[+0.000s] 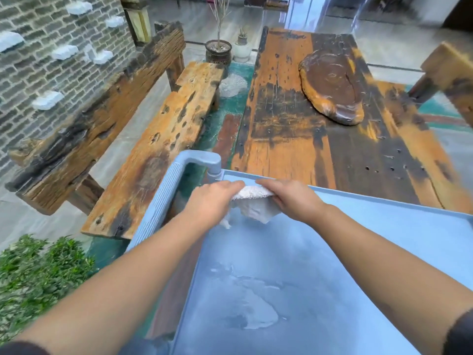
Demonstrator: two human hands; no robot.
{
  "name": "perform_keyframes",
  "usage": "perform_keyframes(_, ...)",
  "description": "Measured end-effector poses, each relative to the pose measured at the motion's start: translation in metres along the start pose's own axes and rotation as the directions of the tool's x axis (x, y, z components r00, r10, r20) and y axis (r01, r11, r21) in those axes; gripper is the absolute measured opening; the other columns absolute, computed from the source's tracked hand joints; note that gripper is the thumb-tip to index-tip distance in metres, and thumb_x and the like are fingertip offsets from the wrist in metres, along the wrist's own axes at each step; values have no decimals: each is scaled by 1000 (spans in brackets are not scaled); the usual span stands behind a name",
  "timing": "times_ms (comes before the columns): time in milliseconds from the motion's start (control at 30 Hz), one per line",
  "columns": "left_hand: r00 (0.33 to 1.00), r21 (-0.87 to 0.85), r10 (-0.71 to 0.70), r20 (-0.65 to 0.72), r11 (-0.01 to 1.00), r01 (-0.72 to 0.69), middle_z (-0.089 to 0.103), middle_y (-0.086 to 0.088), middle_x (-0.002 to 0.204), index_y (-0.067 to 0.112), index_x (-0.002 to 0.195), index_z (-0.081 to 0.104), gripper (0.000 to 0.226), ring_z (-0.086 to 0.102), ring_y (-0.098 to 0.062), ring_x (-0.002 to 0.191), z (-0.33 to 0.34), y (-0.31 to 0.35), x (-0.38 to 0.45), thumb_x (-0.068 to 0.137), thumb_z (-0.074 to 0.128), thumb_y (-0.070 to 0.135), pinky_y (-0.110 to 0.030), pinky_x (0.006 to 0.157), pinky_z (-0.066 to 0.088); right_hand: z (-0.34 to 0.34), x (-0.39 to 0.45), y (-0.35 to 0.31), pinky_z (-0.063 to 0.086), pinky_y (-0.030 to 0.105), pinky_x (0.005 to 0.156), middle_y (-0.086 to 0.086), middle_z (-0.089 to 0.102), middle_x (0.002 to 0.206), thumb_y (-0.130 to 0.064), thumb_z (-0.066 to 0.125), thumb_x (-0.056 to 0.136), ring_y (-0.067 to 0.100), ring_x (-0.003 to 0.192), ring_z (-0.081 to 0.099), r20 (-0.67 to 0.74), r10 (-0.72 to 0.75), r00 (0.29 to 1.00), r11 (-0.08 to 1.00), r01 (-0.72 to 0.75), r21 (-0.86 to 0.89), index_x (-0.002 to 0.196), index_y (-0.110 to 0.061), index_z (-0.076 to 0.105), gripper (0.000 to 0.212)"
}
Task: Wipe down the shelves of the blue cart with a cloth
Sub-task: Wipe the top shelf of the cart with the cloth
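Observation:
The blue cart's top shelf (pixel 332 252) fills the lower middle of the view, with pale dusty smears on its surface. A white cloth (pixel 256 204) hangs just above the shelf's far left corner. My left hand (pixel 212 201) grips the cloth's left end and my right hand (pixel 289 198) grips its right end, both with fingers curled over the top edge. The cart's ribbed blue handle (pixel 163 201) runs along the left side. Lower shelves are hidden.
A worn wooden table (pixel 320 124) with a thick wood slab (pixel 332 90) stands just beyond the cart. A wooden bench (pixel 158 139) sits to the left, a brick wall (pixel 51 60) behind it. Green shrubs (pixel 33 278) are at lower left, potted plants (pixel 218 51) farther back.

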State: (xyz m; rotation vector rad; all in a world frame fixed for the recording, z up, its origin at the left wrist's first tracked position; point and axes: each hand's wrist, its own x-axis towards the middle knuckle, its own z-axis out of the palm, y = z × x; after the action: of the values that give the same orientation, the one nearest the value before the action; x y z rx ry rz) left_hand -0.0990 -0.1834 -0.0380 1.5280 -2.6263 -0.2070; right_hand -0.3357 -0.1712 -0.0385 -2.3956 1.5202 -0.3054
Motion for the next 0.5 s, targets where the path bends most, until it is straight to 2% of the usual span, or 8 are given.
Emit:
perform_keyframes(133, 988, -84, 100, -118, 990, -111, 59, 0, 124, 26, 129, 50, 59, 62, -32, 103, 27, -4, 50, 76, 51, 0, -49, 70, 51, 8, 13, 37, 44, 37, 63, -1, 65, 123, -18, 48, 90, 34, 97, 64, -134, 63, 989, 993, -76, -95, 136, -28, 52, 47)
perform_keyframes(200, 987, -121, 120, -106, 984, -133, 56, -2, 129, 22, 131, 52, 60, 57, -29, 114, 50, -8, 63, 77, 50, -4, -50, 77, 51, 28, 15, 52, 49, 39, 69, 1, 62, 127, -18, 50, 90, 33, 105, 61, -99, 68, 993, 994, -76, -80, 137, -24, 50, 47)
perform_keyframes(267, 985, -85, 137, 104, 988, -129, 47, -4, 141, 22, 138, 45, 53, 42, -26, 133, 79, -13, 62, 87, 54, 10, -49, 98, 42, 54, 12, 60, 49, 44, 90, 1, 52, 141, -27, 54, 93, 29, 126, 49, 92, 113, 989, 994, -112, -11, 142, -22, 44, 50)
perform_keyframes(333, 933, 6, 115, 342, 992, -124, 22, -2, 159, 26, 149, 29, 63, 13, -20, 148, 105, -20, 49, 92, 52, 42, -46, 117, 17, 80, 7, 67, 39, 42, 105, -2, 41, 152, -48, 53, 94, 23, 138, 37, 300, 137, 944, 989, -116, -87, 147, -27, 38, 60)
perform_keyframes(367, 927, 30, 95, 363, 993, -114, 9, 0, 163, 29, 152, 19, 72, 1, -18, 149, 115, -23, 39, 91, 47, 54, -46, 119, 5, 90, 7, 70, 36, 41, 106, -2, 42, 152, -55, 50, 92, 23, 138, 37, 312, 127, 942, 987, -87, -137, 147, -28, 39, 62)
perform_keyframes(433, 967, -2, 38, 251, 999, -38, -4, 2, 164, 32, 154, 7, 80, -12, -15, 149, 127, -28, 20, 88, 40, 62, -44, 119, -4, 95, 14, 71, 36, 41, 102, -3, 51, 144, -64, 42, 88, 25, 132, 44, 234, 99, 967, 985, -62, -163, 143, -30, 43, 65)
perform_keyframes(500, 988, -67, -74, 133, 994, 84, -8, 1, 164, 31, 154, 4, 82, -13, -17, 149, 132, -30, -3, 88, 38, 63, -45, 118, -2, 97, 29, 70, 31, 44, 102, -2, 52, 142, -70, 37, 84, 27, 131, 42, 158, 54, 986, 981, -22, -195, 144, -32, 42, 71)
